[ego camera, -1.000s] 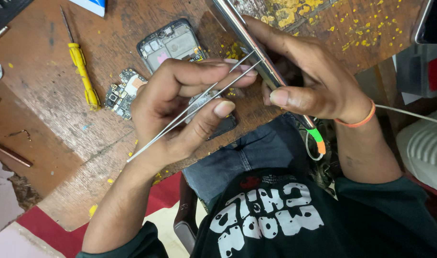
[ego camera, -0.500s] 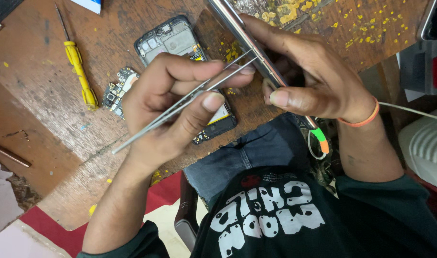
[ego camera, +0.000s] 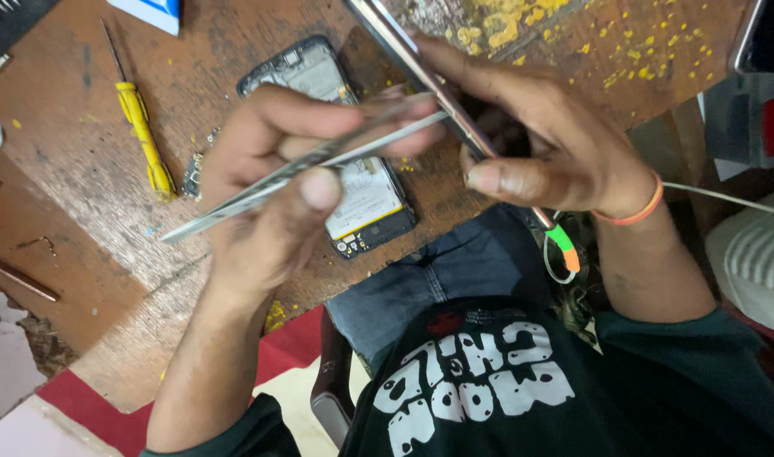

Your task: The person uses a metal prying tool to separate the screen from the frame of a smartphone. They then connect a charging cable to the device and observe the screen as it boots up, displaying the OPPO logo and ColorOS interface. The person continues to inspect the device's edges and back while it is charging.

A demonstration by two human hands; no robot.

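- Tweezers [ego camera: 319,161], long and steel, lay pinched between thumb and fingers of the left hand [ego camera: 268,203]. The grip was closed on the shaft, and the tips reached toward the handset [ego camera: 404,51]. Motion blur hid whether the tips held any part.
- Handset, thin and seen edge-on, stood tilted above the bench [ego camera: 82,195]. The right hand [ego camera: 556,144] clasped it, fingers curled over its upper side and thumb pressed beneath.
- Chassis [ego camera: 298,72] of a second phone lay flat on the bench under the left hand. Its back was already off, and its pale battery and inner frame were exposed.
- Screwdriver [ego camera: 141,127], yellow-handled, rested untouched on the bench to the left of the chassis. A small circuit board [ego camera: 192,173] lay loose between the two.
- Cable [ego camera: 563,245] with a green and orange end hung below the right hand, near the lower end of the handset. Whether it was plugged in could not be told.
- Progress, as judged: opening and partial stripping of the chassis looked done. Fine work with the tweezers at the edge of the handset was in hand. The board and chassis were not yet rejoined, so reassembly remained.
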